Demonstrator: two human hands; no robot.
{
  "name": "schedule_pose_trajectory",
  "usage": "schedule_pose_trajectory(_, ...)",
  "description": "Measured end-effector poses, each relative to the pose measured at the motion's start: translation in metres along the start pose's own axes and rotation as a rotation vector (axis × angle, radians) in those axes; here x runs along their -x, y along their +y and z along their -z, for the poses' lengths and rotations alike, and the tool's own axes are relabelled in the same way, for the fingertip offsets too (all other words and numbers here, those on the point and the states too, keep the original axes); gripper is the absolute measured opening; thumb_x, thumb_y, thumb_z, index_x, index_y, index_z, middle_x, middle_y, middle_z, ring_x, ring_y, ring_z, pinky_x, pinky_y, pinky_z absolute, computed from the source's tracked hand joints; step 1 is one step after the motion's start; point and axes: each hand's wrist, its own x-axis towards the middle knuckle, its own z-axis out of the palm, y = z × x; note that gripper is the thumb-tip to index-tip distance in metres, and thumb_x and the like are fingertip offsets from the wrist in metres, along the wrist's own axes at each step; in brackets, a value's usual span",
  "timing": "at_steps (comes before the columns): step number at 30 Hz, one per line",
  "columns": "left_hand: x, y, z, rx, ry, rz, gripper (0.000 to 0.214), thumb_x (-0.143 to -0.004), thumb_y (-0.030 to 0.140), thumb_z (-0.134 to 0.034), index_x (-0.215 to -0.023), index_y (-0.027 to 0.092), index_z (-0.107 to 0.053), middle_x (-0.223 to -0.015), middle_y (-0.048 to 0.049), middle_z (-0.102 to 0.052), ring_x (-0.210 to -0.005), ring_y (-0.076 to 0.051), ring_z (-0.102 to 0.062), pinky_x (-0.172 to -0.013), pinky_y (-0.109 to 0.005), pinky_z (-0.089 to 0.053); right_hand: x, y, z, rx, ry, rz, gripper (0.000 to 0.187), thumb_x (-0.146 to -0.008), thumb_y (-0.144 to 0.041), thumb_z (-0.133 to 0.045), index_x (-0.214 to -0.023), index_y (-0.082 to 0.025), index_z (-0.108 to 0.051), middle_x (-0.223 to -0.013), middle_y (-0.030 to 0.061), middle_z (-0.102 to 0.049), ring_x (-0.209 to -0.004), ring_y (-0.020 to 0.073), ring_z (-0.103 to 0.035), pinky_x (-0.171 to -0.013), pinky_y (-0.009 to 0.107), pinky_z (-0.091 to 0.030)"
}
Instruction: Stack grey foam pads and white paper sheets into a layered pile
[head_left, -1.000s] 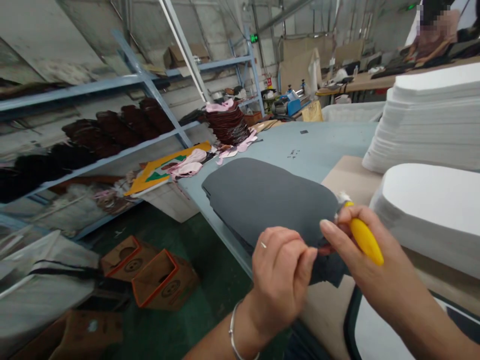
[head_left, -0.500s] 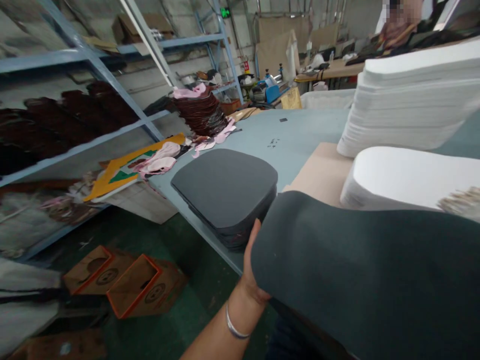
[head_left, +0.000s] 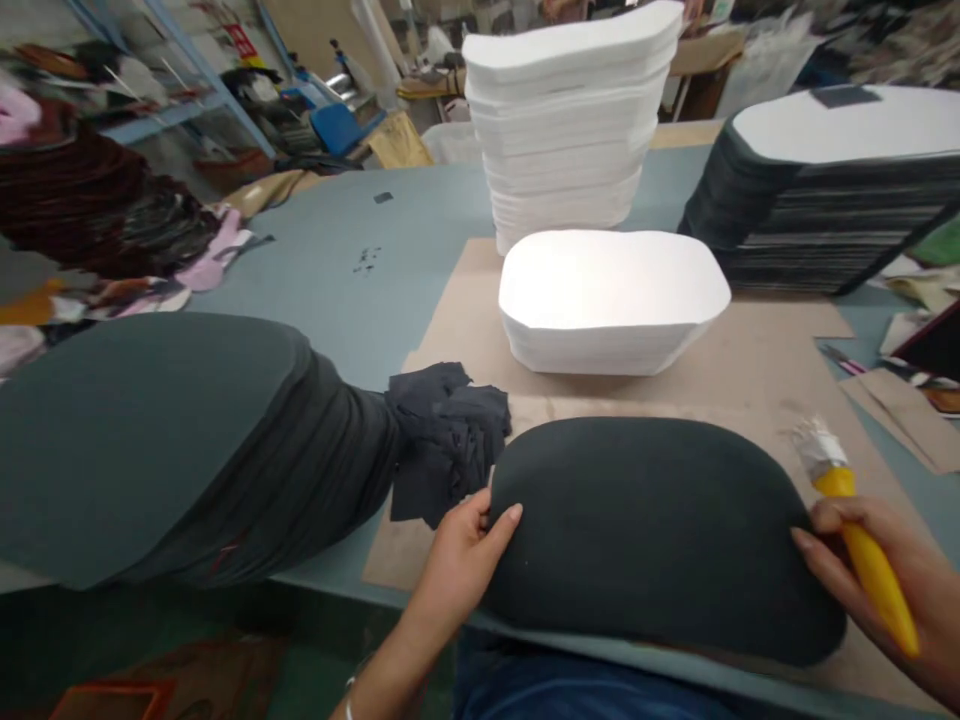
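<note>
A dark grey rounded foam piece (head_left: pixel 645 530) lies flat on the brown cardboard (head_left: pixel 735 360) at the near table edge. My left hand (head_left: pixel 465 545) pinches its left edge, thumb on top. My right hand (head_left: pixel 877 570) touches its right edge with the fingertips while gripping a yellow-handled brush (head_left: pixel 855 530), bristles pointing away from me. To the left sits a thick stack of the same grey pieces (head_left: pixel 172 450). A pile of small dark fabric scraps (head_left: pixel 446 440) lies between the stack and the single piece.
A low stack of white foam pieces (head_left: pixel 611 300) stands behind the grey piece, a tall white stack (head_left: pixel 570 120) further back, and a dark stack topped with white (head_left: pixel 832 190) at the right. Pink and brown cut pieces (head_left: pixel 112 220) crowd the far left. Paper scraps (head_left: pixel 915 380) lie at right.
The grey piece I lifted from the stack now lies flat on the cardboard in front of me. My view has swung right, from the shelves to the table with the white stacks.
</note>
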Motion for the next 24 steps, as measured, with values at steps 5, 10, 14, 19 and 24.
schedule_pose_trajectory(5, -0.019, -0.012, 0.004, -0.632, 0.15, -0.158, 0.037, -0.091, 0.048, -0.056, -0.067, 0.02, -0.058, -0.061, 0.0008, -0.057, -0.061, -0.016, -0.054, -0.058, -0.024, -0.037, 0.018, 0.027, -0.02, 0.159, -0.148, 0.033, 0.023, -0.1, -0.048, -0.053, -0.106, -0.026, -0.051, -0.081, 0.0023, -0.066, -0.058, 0.0167, -0.067, -0.05, 0.025, -0.05)
schedule_pose_trajectory(10, -0.026, -0.014, 0.006, -0.708, 0.199, -0.158, 0.038, -0.091, 0.052, -0.054, -0.07, 0.021, -0.056, -0.062, 0.0025, -0.055, -0.06, -0.015, -0.053, -0.06, -0.024, -0.036, 0.019, 0.027, -0.026, 0.193, -0.132, -0.019, 0.024, -0.102, -0.049, -0.051, -0.106, -0.025, -0.05, -0.081, 0.0016, -0.065, -0.054, 0.0147, -0.064, -0.05, 0.024, -0.048)
schedule_pose_trajectory(14, -0.031, -0.016, 0.007, -0.704, 0.197, -0.141, 0.038, -0.091, 0.053, -0.054, -0.07, 0.021, -0.055, -0.061, 0.0031, -0.053, -0.06, -0.015, -0.052, -0.06, -0.024, -0.036, 0.018, 0.027, -0.027, 0.196, -0.126, -0.001, 0.023, -0.101, -0.047, -0.052, -0.106, -0.025, -0.05, -0.083, 0.0014, -0.066, -0.055, 0.0142, -0.065, -0.05, 0.023, -0.048)
schedule_pose_trajectory(19, -0.032, -0.019, 0.009, -0.72, 0.185, -0.137, 0.039, -0.092, 0.053, -0.055, -0.068, 0.021, -0.054, -0.06, 0.0027, -0.053, -0.058, -0.015, -0.054, -0.058, -0.025, -0.039, 0.019, 0.027, -0.028, 0.236, -0.129, -0.026, 0.028, -0.102, -0.052, -0.049, -0.105, -0.025, -0.052, -0.084, 0.0033, -0.068, -0.058, 0.0175, -0.067, -0.051, 0.027, -0.049)
schedule_pose_trajectory(24, -0.017, -0.017, 0.006, -0.61, 0.319, -0.239, 0.043, -0.091, 0.054, -0.06, -0.112, 0.018, -0.066, -0.108, -0.0117, -0.073, -0.1, -0.026, -0.071, -0.084, -0.037, -0.058, 0.02, 0.009, -0.025, 0.258, -0.016, -0.18, 0.044, -0.096, -0.068, -0.051, -0.106, -0.025, -0.049, -0.112, 0.0117, -0.073, -0.086, 0.0304, -0.075, -0.07, 0.042, -0.06)
